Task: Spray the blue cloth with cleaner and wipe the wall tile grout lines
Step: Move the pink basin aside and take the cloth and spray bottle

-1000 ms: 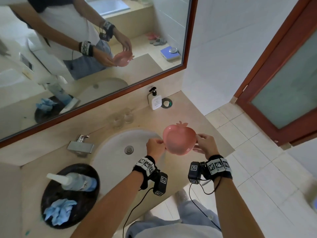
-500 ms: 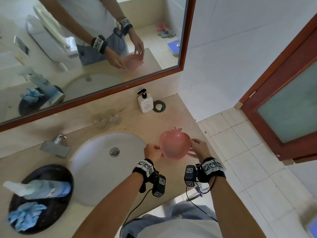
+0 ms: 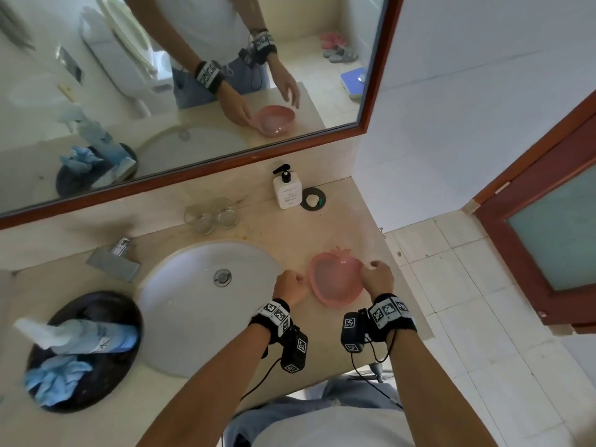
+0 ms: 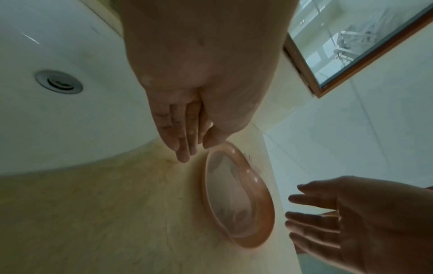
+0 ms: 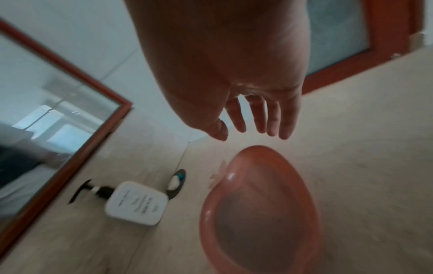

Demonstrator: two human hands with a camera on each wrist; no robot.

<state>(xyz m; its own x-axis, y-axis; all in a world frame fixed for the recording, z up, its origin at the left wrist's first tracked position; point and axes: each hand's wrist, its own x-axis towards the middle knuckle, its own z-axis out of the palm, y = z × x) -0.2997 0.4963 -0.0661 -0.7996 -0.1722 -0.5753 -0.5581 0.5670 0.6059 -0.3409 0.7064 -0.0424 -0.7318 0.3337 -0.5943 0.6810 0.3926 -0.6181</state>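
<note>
On worktop beside sink (image 3: 193, 304): pink bowl (image 3: 335, 279) rests; left hand (image 3: 288, 283) and right hand (image 3: 377, 277) flank it, fingers relaxed, holding nothing

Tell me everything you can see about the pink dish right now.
The pink dish is a shallow, glossy, plastic-looking bowl shaped like a fruit, with a small leafy tab at its far end. It looks empty. It sits upright on the beige counter, right of the sink, near the counter's right edge. The left hand is at its left rim with fingers straight; the wrist view shows the thumb tip at the rim, contact uncertain. The right hand hovers open beside it, not gripping.
</note>
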